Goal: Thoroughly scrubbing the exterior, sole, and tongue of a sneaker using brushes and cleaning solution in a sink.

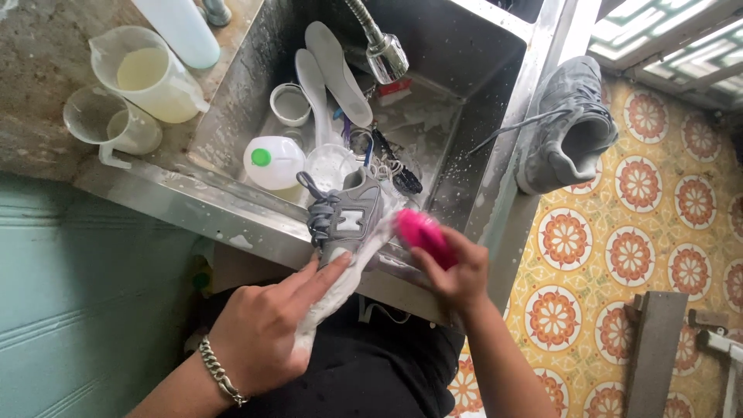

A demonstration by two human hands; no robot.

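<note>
— What's going on at the steel sink (232, 209)?

— Someone is bent over its near rim, working on a grey sneaker (344, 220) coated in white suds. The shoe sits over that rim, its long axis running from the basin back toward the person's body, laces on the sink side and sole turned to the right.

— And the other big things?

— A second grey sneaker (565, 128) is perched on the sink's right edge, well apart from the first. Left of the sink, on the counter, stand two clear measuring jugs (143, 77). Inside the basin lie two pale insoles (329, 66), a round white bottle with a green cap (272, 161), a small cup (291, 104) and a dark brush (398, 170), under the spray tap (385, 54).

— The hands?

— The left hand (267, 333) is wrapped around the body end of the shoe, fingers extended along its foamy side. The right hand (457, 271) is closed around a pink brush (424, 234), which lies just right of the shoe, against its sole edge. So the right hand is the nearer to that edge.

— Anything unclear?

— Foam hides the heel, the bristles are blurred, and I can't tell whether they touch the sole.
</note>
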